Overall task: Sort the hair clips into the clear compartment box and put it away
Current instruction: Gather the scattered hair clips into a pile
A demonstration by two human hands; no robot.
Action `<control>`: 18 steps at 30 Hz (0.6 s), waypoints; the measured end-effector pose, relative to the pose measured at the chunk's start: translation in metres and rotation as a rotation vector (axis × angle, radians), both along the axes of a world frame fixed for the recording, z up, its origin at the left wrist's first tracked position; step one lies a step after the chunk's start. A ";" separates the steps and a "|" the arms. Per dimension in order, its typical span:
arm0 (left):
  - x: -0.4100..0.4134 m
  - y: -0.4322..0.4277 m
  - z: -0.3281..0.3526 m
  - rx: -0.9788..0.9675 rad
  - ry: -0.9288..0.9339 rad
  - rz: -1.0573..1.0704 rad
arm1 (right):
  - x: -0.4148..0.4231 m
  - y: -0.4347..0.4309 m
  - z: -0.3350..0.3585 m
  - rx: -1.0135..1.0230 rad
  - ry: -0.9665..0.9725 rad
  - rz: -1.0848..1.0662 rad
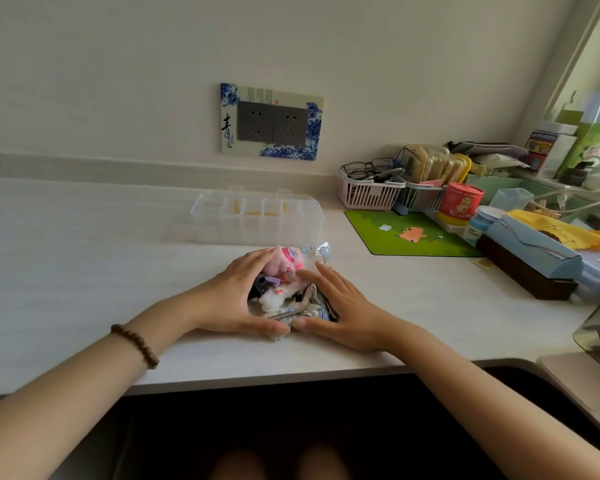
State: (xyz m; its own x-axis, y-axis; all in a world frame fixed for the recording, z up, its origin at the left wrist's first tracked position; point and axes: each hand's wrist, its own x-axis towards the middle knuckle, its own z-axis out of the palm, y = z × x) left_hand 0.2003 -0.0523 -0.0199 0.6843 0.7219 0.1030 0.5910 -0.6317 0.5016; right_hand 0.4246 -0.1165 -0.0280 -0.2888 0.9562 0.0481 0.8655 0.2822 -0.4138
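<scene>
The pile of hair clips (284, 289), plush pink and white pieces mixed with darker ones, sits on the white countertop (84, 254) near its front edge. The left hand (236, 299) and right hand (340, 313) flank the pile with fingers straight and flat against its sides. The thumbs nearly meet on the near side, and neither hand pinches a clip.

This looks like the gathering step, before any sorting. The clear compartment box (257, 216) stands just behind the pile, against the wall side; a few cells show something yellowish. Whether its lid is latched cannot be told.

The next move likely calls for opening the box, or drawing it nearer, and then picking out single clips.

Open countertop stretches to the left. To the right lie a green mat (413, 233) and a pink basket (368, 192) among clutter, so room is tighter there. The near edge is close, so loose clips could slide off it.
</scene>
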 end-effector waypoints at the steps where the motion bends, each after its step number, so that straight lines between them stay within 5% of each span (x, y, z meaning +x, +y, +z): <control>1: -0.002 0.002 -0.001 -0.007 -0.009 0.011 | -0.004 0.005 -0.001 0.021 0.009 -0.004; 8: -0.009 0.012 -0.002 0.033 -0.016 0.075 | -0.002 0.026 0.003 0.198 0.218 -0.042; 11: -0.005 0.015 -0.001 0.049 0.045 0.084 | 0.013 0.045 0.008 0.088 0.334 -0.148; 18: 0.001 0.018 0.005 -0.023 0.010 0.057 | -0.006 0.051 0.008 -0.002 0.210 -0.080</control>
State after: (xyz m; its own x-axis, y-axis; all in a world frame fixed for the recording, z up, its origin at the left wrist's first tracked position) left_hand 0.2008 -0.0346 -0.0151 0.6429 0.7619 0.0792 0.6305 -0.5850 0.5101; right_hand 0.4182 -0.0650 -0.0202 -0.1960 0.9758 0.0970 0.7796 0.2151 -0.5882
